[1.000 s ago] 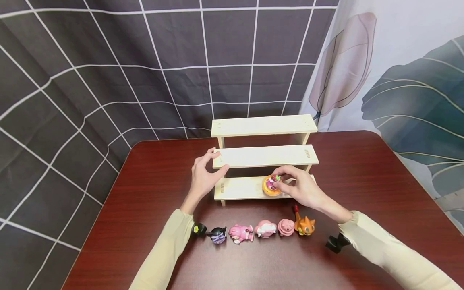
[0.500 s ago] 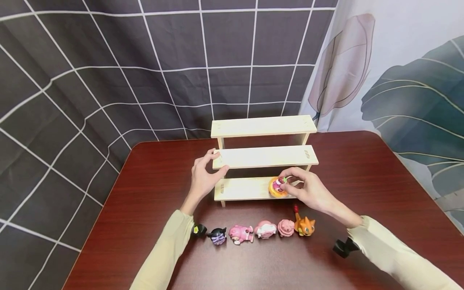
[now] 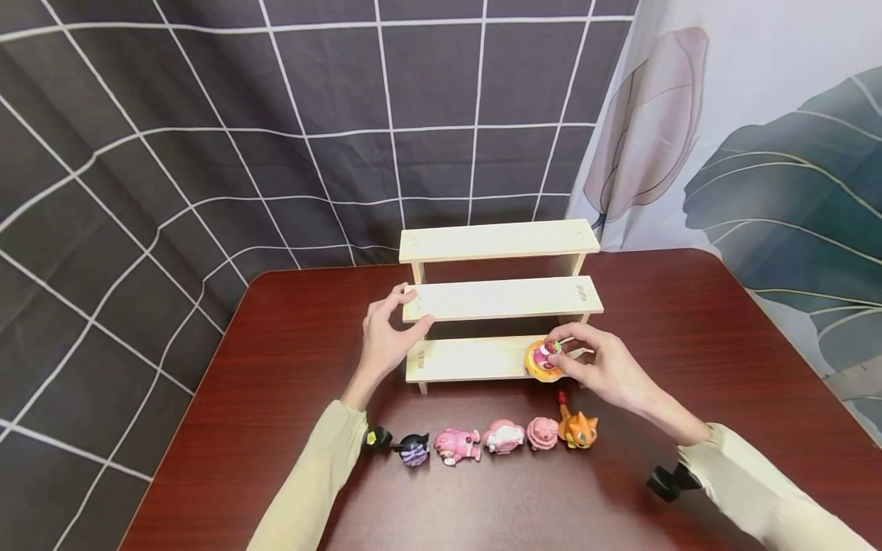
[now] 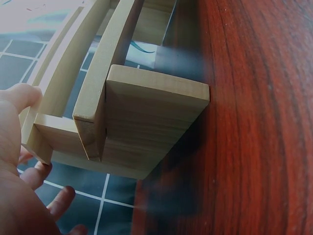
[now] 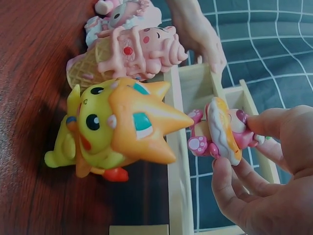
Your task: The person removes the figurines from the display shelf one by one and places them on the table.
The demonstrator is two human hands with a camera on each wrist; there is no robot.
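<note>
A three-step wooden shelf stands on the table. At the left end of its middle board, my left hand holds on with thumb and fingers around the board end. My right hand pinches a small pink figurine at the right part of the lowest board. In the right wrist view this figurine wears an orange and white ring, and its paws point toward the board. Whether the paws touch the board I cannot tell.
Several figurines lie in a row before the shelf: an orange-hooded yellow one, a pink ice-cream one, a pink-and-white one, a pink one, and dark ones at left. A grid-patterned curtain hangs behind the table.
My right hand has moved to the right along the lowest board, carrying the pink figurine with it. The left hand has stayed on the middle board.
</note>
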